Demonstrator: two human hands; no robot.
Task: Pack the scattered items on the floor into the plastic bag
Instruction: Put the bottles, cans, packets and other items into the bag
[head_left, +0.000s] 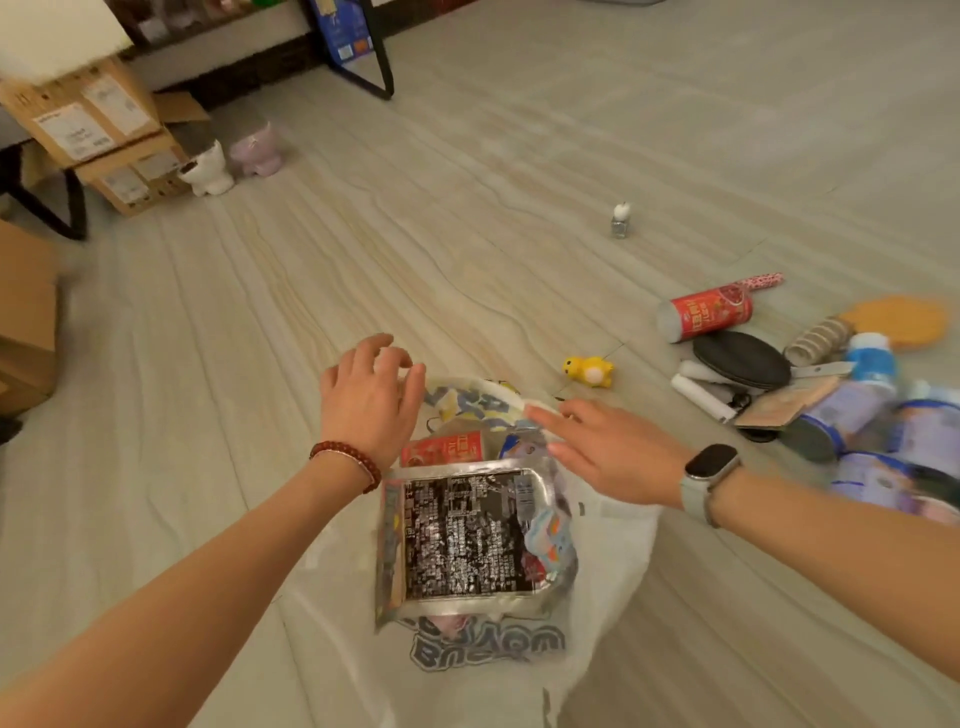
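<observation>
A clear plastic bag (613, 561) with grey lettering lies on the floor in front of me. A silver foil packet (462, 540) and a red can (444, 449) show inside it. My left hand (371, 395) hovers over the bag's far left rim with its fingers spread, holding nothing. My right hand (608, 449) reaches flat across the bag's mouth with its fingers apart and its fingertips at the rim. A yellow toy (589, 370) lies just beyond the bag. To the right sits a pile: a red can (706, 312), a black pouch (743, 359), white tubes (701, 396) and blurred blue-white tins (872, 410).
A small bottle with a white top (621, 221) stands alone on the far floor. Cardboard boxes (88, 119) and two small stools (228, 161) are at the far left. A black-framed stand (363, 47) leans at the back. An orange mat (901, 319) lies at the right.
</observation>
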